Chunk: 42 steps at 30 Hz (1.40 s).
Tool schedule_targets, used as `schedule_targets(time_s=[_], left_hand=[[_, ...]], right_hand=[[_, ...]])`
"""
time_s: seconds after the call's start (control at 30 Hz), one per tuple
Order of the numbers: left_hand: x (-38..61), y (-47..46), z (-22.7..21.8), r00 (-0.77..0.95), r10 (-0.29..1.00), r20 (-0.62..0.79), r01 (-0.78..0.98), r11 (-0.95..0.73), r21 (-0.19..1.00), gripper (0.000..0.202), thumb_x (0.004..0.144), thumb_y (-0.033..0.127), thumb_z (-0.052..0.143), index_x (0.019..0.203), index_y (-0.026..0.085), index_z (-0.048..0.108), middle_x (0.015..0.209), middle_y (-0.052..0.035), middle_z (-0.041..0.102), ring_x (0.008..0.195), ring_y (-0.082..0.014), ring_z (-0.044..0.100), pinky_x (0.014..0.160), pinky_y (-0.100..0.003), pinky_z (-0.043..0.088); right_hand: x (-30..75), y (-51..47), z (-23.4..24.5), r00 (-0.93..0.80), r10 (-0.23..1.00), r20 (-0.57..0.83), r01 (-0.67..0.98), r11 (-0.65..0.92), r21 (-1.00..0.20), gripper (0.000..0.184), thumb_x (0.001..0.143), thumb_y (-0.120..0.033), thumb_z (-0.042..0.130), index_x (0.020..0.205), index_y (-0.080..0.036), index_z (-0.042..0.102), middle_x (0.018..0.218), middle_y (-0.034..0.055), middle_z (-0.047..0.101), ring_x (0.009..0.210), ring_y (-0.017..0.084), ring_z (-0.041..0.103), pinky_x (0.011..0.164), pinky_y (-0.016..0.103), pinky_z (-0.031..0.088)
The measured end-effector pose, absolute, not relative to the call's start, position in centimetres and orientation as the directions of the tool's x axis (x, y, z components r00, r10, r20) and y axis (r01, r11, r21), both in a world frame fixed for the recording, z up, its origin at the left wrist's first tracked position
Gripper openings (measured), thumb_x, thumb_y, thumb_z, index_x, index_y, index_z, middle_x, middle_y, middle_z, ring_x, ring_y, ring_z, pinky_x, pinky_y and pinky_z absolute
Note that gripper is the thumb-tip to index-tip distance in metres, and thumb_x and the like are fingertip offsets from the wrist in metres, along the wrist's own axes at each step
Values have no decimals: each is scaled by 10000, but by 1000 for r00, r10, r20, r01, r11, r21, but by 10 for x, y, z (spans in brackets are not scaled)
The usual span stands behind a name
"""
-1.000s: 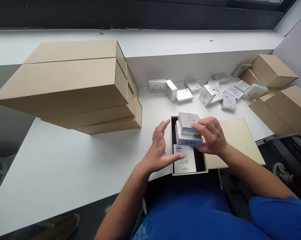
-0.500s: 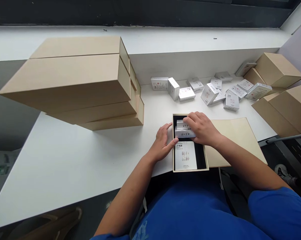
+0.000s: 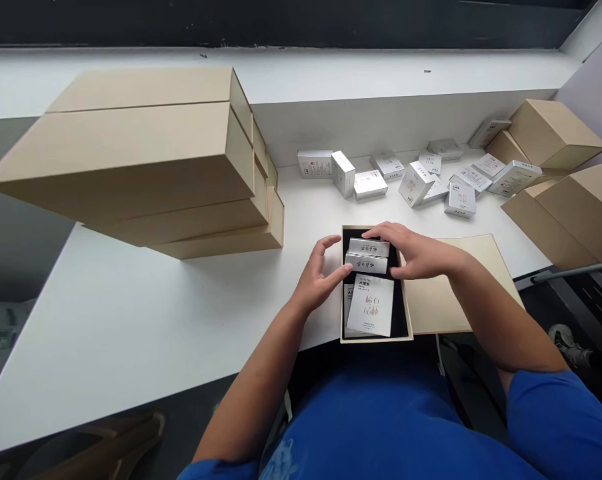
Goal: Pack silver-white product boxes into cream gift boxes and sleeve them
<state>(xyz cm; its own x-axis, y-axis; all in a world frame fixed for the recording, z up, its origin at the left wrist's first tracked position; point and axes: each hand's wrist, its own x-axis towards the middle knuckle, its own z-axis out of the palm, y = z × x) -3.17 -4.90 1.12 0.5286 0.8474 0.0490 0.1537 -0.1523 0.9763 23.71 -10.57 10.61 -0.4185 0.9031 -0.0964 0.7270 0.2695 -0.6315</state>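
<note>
1. A long white bench carries everything here, and its front edge runs close by the landmark, a shallow open rectangular box with a black lining and cream card rim.
2. Left of that box, and a little behind it, sits a layered stack of long tan cardboard boxes.
3. Behind the box lies a loose scatter of small white-and-silver rectangular cartons, some flat and some standing on end.
4. Right of the box, touching its side, lies a flat cream card lid.
5. Farther right, beyond the cartons, sit more tan cardboard boxes.
</note>
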Motion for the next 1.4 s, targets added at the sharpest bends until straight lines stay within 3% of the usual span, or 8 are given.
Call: schedule_targets(time_s=[0.13, 0.27, 0.47, 0.57, 0.7, 0.87, 1.13, 1.4], left_hand=[[-31, -47, 17, 538, 842, 44, 183, -167, 969, 687, 877, 575, 786, 1472, 308, 567, 1620, -104, 552, 1567, -367, 459, 1343, -652, 269], [-31, -48, 13, 564, 823, 74, 160, -196, 967, 679, 887, 606, 791, 1475, 339, 581, 1617, -96, 550, 1547, -375, 472, 1324, -655, 302], [-31, -50, 2, 624, 767, 147, 109, -272, 956, 686, 948, 615, 753, 1556, 387, 531, 1678, -92, 485, 1592, -364, 414, 1342, -631, 299], [-32, -51, 3, 635, 758, 149, 132, -297, 946, 676, 980, 629, 704, 1583, 397, 502, 1701, -83, 467, 1624, -356, 384, 1359, -628, 282], [-33, -53, 5, 652, 747, 132, 161, -307, 938, 682, 1014, 646, 636, 1627, 400, 464, 1745, -74, 422, 1681, -344, 299, 1381, -619, 264], [-33, -55, 2, 646, 751, 136, 175, -318, 932, 652, 1050, 651, 567, 1642, 395, 475, 1772, -67, 395, 1693, -348, 282, 1378, -634, 279], [-31, -52, 2, 616, 778, 126, 181, -295, 938, 655, 1035, 713, 542, 1588, 362, 571, 1743, -77, 456, 1686, -346, 306, 1378, -636, 266], [-25, -54, 1, 592, 766, 251, 144, -407, 902, 626, 1049, 706, 521, 1600, 410, 541, 1704, -67, 508, 1635, -320, 406, 1349, -613, 330]], right_hand=[[237, -99, 102, -369, 929, -38, 705, 253, -662, 695, 831, -67, 613, 1496, -257, 546, 1360, 113, 663, 1120, 246, 662, 920, 422, 601], [225, -104, 106, -384, 923, 1, 706, 294, -644, 598, 862, -60, 583, 1424, -254, 646, 1249, 94, 714, 1009, 211, 674, 840, 364, 579], [217, -111, 122, -402, 913, -67, 694, 256, -673, 453, 919, -183, 605, 1359, -232, 701, 1315, 127, 673, 1149, 253, 650, 908, 397, 580], [221, -102, 118, -387, 910, -152, 709, 188, -679, 365, 947, -369, 665, 1286, -234, 677, 1294, 119, 686, 1291, 306, 591, 1019, 475, 568], [220, -90, 110, -371, 876, -307, 778, 113, -618, 764, 785, -599, 848, 1390, -226, 568, 1447, 160, 628, 1409, 373, 542, 1079, 532, 550], [213, -70, 115, -484, 752, -446, 752, 98, -651, 927, 764, -511, 870, 1540, -236, 444, 1394, 119, 696, 1213, 298, 701, 975, 426, 588], [207, -37, 113, -468, 657, -590, 693, -140, -707, 793, 576, -452, 961, 1207, -245, 529, 1187, 56, 731, 1142, 279, 748, 884, 381, 632], [206, -33, 101, -513, 543, -665, 397, -537, -744, 637, 582, -332, 949, 1072, -239, 554, 881, -29, 744, 824, 210, 779, 666, 296, 626]])
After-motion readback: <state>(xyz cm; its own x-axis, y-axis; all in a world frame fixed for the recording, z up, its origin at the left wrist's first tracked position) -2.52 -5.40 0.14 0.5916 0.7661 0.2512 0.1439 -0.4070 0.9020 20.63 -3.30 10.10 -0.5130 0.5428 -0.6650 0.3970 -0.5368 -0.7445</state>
